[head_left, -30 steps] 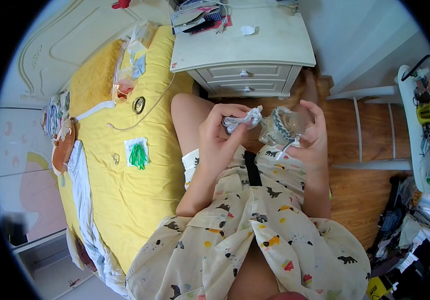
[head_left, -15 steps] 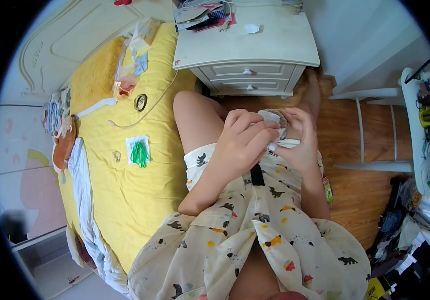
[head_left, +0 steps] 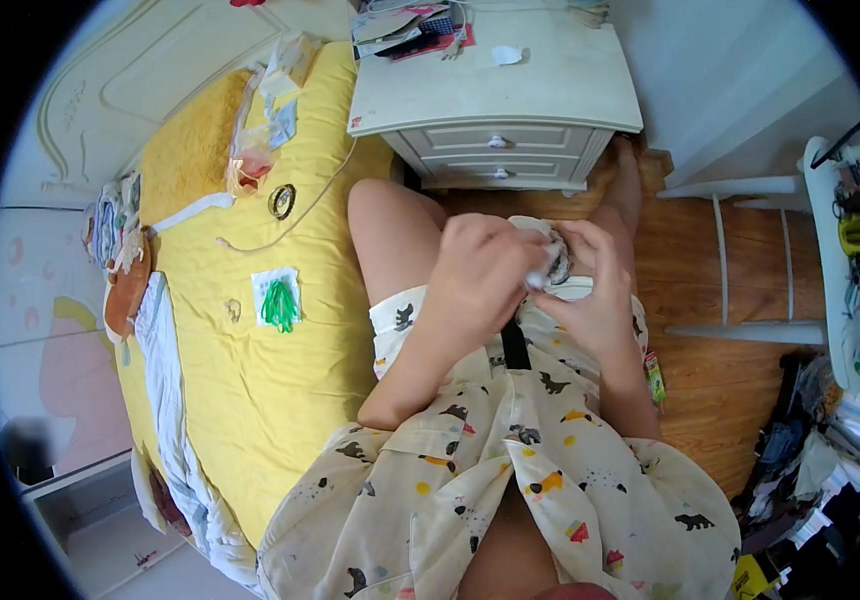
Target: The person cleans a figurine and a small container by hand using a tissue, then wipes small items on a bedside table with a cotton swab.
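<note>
Over my lap, both hands are close together around a dark grey and pale ring-shaped band point(head_left: 558, 255), which looks like a bracelet or watch band. My right hand point(head_left: 598, 285) holds it from the right, thumb below and fingers curled over the top. My left hand point(head_left: 480, 270) is closed, pressing a crumpled white tissue or wipe point(head_left: 538, 278) against the band's near left side. The left fingertips are blurred, and fingers hide part of the band. Patterned pale clothing point(head_left: 550, 385) lies beneath the hands.
On the yellow bed point(head_left: 300, 420) at left lie a dark round bracelet-like ring point(head_left: 282, 202), a bundle of green strings point(head_left: 278, 305), a small pale ring point(head_left: 233, 311) and a cable point(head_left: 295, 225). A white nightstand point(head_left: 500, 95) stands ahead. At right is a cluttered white table point(head_left: 825, 235).
My left hand has shifted slightly, bringing the white tissue lower and to the left on the band. My right hand has tilted a little, and more of the band's opening shows.
</note>
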Tool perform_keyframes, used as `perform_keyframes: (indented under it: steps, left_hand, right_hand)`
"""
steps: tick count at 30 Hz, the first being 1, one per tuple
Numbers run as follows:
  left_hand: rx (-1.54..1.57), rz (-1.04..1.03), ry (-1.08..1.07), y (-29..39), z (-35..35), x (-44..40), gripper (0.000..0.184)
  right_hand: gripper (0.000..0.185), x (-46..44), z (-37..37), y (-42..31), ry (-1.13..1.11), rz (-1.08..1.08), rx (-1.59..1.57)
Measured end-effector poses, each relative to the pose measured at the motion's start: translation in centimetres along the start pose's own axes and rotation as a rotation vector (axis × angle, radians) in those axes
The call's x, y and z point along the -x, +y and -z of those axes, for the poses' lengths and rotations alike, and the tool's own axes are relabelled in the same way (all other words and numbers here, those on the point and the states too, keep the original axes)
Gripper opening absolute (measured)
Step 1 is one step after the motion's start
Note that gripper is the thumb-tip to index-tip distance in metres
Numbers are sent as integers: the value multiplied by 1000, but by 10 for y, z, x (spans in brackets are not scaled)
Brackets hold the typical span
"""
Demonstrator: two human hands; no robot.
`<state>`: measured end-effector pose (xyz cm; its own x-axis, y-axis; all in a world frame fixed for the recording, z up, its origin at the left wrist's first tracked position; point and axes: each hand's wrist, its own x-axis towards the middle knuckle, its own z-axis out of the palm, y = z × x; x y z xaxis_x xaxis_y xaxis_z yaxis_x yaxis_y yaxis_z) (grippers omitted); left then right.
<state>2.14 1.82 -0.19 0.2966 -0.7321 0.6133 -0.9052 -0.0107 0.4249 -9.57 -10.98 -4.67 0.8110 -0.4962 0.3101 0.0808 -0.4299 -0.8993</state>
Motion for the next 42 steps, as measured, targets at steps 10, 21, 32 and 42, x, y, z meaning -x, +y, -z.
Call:
perform_keyframes:
  steps: [10,21,32,42]
  left_hand:
    - [62,80,-95,-10,9,-3,31]
    - [253,127,-60,-6,7,-1,31]
    - [231,324,-34,2,8,7,27]
    - [-12,101,-34,5,2,-2,36]
  right_hand:
    - [65,4,1,1,-24,-15,-26]
    - [64,5,-1,4,-57,-82,-44]
    - [66,2,-1,7,117,7,-2]
    - [65,6,-6,5,16,-83,-80]
